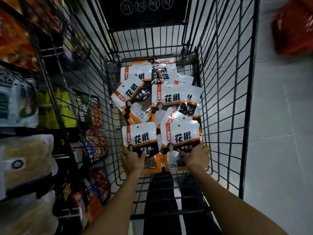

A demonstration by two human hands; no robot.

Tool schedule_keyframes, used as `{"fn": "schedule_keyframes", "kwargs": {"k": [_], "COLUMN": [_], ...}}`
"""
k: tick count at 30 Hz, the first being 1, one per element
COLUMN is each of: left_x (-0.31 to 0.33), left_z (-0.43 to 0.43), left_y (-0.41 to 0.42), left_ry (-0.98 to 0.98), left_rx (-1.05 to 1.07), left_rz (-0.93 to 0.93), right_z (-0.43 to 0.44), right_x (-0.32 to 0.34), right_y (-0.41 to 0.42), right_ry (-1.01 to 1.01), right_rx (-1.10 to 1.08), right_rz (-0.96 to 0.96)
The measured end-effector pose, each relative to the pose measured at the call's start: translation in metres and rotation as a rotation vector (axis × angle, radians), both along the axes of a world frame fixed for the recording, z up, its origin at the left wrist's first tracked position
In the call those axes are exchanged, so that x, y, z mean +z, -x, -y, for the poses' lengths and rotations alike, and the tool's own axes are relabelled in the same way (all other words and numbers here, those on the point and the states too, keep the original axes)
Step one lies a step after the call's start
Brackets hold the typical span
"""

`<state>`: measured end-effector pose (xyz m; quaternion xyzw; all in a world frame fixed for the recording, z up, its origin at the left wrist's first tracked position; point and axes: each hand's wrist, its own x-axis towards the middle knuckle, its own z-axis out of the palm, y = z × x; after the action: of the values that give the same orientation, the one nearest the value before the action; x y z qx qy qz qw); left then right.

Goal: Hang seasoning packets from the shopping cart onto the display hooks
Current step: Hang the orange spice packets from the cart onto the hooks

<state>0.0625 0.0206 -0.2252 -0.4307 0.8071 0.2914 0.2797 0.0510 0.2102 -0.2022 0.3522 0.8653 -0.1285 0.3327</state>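
Both my arms reach down into a black wire shopping cart. My left hand grips the lower part of one white, orange and black seasoning packet. My right hand grips the lower part of a small stack of the same packets, slightly raised and tilted. Several more seasoning packets lie in a loose heap on the cart floor farther in. Each packet has a small hang hole near its top. No display hooks are clearly in view.
Store shelves packed with bagged goods run along the cart's left side, close to its wall. Grey tiled floor lies to the right, with a blurred red crate at top right. The cart's folded black seat panel stands at the far end.
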Motion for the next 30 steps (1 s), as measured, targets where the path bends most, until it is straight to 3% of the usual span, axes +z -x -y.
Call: {"fn": "schedule_keyframes", "kwargs": {"k": [7, 13, 20, 24, 30], "left_x": [0.010, 0.028, 0.044, 0.075, 0.154], "left_z": [0.012, 0.017, 0.017, 0.015, 0.017], "left_y": [0.001, 0.001, -0.001, 0.006, 0.004], "left_ry": [0.029, -0.085, -0.332, -0.339, -0.297], "left_rx": [0.177, 0.239, 0.287, 0.264, 0.297], "left_rz": [-0.161, -0.176, -0.246, -0.360, -0.619], "right_z": [0.000, -0.007, -0.015, -0.016, -0.022], "right_x": [0.007, 0.017, 0.033, 0.060, 0.125], "right_y": [-0.004, -0.004, -0.001, 0.014, 0.031], "right_ry": [-0.016, 0.333, 0.491, 0.542, 0.780], "right_rx": [-0.048, -0.312, -0.307, -0.300, -0.235], "right_rz": [-0.107, -0.228, -0.333, -0.429, -0.564]}}
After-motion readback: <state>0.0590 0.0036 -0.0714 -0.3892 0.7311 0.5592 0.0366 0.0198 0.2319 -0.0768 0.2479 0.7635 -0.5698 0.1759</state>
